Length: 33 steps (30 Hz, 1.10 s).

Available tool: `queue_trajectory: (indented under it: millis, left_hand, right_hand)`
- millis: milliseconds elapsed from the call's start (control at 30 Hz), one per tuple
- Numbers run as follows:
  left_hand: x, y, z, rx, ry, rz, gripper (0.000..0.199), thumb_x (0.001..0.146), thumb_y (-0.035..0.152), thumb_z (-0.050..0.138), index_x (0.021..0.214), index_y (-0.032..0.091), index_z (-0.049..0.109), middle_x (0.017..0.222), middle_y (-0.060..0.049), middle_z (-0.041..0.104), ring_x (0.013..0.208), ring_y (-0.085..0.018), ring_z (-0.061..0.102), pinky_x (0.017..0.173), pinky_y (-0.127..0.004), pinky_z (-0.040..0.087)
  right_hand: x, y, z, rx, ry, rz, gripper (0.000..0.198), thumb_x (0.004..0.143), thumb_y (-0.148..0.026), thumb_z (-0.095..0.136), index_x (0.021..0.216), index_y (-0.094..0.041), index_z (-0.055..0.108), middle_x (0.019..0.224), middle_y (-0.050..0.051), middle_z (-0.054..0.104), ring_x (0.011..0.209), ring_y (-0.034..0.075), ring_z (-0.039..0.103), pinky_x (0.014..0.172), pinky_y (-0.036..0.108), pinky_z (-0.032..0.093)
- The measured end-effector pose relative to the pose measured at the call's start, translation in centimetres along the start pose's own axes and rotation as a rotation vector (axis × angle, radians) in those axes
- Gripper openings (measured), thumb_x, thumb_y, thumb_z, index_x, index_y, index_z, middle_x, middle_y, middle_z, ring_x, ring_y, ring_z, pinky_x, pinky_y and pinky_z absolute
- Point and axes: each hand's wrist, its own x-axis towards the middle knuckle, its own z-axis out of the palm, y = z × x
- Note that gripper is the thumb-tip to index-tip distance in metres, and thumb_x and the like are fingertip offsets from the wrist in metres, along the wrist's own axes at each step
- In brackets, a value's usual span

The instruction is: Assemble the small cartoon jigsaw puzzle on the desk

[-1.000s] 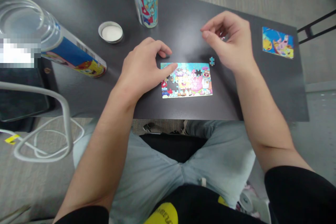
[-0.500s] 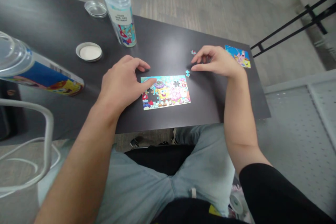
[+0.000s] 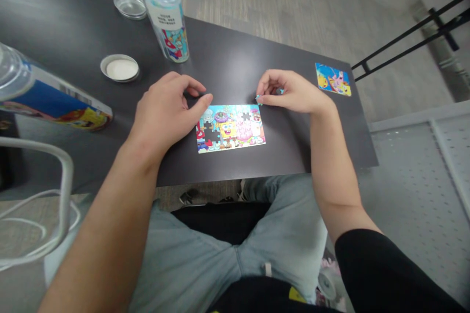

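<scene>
A jigsaw puzzle (image 3: 242, 129) with a cartoon picture lies on the dark table, with dark gaps at its left side and near its upper right. Between thumb and fingertip, my right hand (image 3: 290, 90) pinches a small blue puzzle piece (image 3: 259, 100) just above the puzzle's upper right corner. A bit of a second piece (image 3: 281, 91) shows beneath that hand's curled fingers; whether it is held or lying on the table I cannot tell. My left hand (image 3: 169, 107) rests at the puzzle's upper left corner, thumb apart from its bent fingers, with nothing in it.
A clear tube (image 3: 171, 29) stands behind my left hand, near two round lids (image 3: 120, 68). Another tube (image 3: 55, 93) with a blue label is at the left, by a white curved bar (image 3: 66, 186). A picture card (image 3: 333, 79) lies near the table's right edge.
My right hand has moved left and closed on the blue piece that lay at its fingertips. My left thumb has drawn back off the puzzle's top edge.
</scene>
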Motion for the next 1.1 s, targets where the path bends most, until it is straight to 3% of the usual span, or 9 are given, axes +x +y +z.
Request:
queue_trajectory:
  millis: [133, 400, 667, 800, 933, 1100]
  left_hand:
    - [-0.1, 0.2, 0.0, -0.036, 0.01, 0.0, 0.022, 0.105, 0.051, 0.087, 0.118, 0.033, 0.088, 0.126, -0.008, 0.086, 0.098, -0.031, 0.074, 0.095, -0.055, 0.062]
    - [-0.4, 0.7, 0.0, -0.014, 0.007, -0.002, 0.016, 0.108, 0.046, 0.084, 0.118, 0.033, 0.088, 0.134, -0.008, 0.088, 0.113, -0.034, 0.081, 0.102, -0.056, 0.063]
    - [-0.4, 0.6, 0.1, -0.036, 0.004, -0.01, 0.022, 0.108, 0.055, 0.086, 0.119, 0.037, 0.088, 0.139, -0.008, 0.09, 0.129, -0.04, 0.082, 0.111, -0.06, 0.066]
    - [-0.4, 0.8, 0.0, -0.04, -0.003, -0.021, 0.02, 0.107, 0.055, 0.084, 0.116, 0.037, 0.087, 0.139, -0.008, 0.089, 0.128, -0.042, 0.083, 0.114, -0.064, 0.065]
    - [-0.5, 1.1, -0.2, -0.051, -0.005, -0.022, 0.018, 0.106, 0.056, 0.084, 0.111, 0.039, 0.087, 0.134, -0.008, 0.089, 0.129, -0.044, 0.084, 0.112, -0.067, 0.064]
    - [-0.5, 1.3, -0.2, -0.062, -0.002, -0.036, 0.019, 0.106, 0.058, 0.085, 0.111, 0.04, 0.086, 0.129, -0.006, 0.09, 0.13, -0.044, 0.083, 0.108, -0.063, 0.066]
  right_hand:
    - [1.2, -1.1, 3.2, 0.125, -0.002, -0.134, 0.044, 0.106, -0.066, 0.102, 0.111, -0.025, 0.084, 0.103, 0.003, 0.083, 0.092, 0.02, 0.071, 0.086, 0.036, 0.061]
    - [2.1, -2.2, 8.0, 0.273, -0.096, -0.148, 0.057, 0.109, -0.076, 0.099, 0.132, -0.026, 0.083, 0.113, 0.004, 0.083, 0.1, 0.021, 0.076, 0.087, 0.034, 0.064]
    - [2.0, -2.3, 9.2, 0.206, -0.182, -0.21, 0.036, 0.118, -0.058, 0.095, 0.129, -0.023, 0.093, 0.114, 0.005, 0.091, 0.1, 0.021, 0.08, 0.088, 0.035, 0.061]
    - [1.7, -3.0, 9.4, 0.248, -0.207, -0.193, 0.041, 0.113, -0.056, 0.1, 0.137, -0.025, 0.091, 0.113, 0.004, 0.093, 0.101, 0.022, 0.084, 0.086, 0.035, 0.063]
    - [1.4, -3.8, 9.5, 0.29, -0.184, -0.097, 0.049, 0.102, -0.062, 0.111, 0.119, -0.023, 0.086, 0.103, 0.004, 0.092, 0.093, 0.022, 0.083, 0.08, 0.034, 0.064]
    - [1.2, -4.5, 9.4, 0.255, -0.186, -0.04, 0.039, 0.1, -0.056, 0.111, 0.107, -0.024, 0.091, 0.101, 0.005, 0.094, 0.087, 0.021, 0.082, 0.076, 0.035, 0.063]
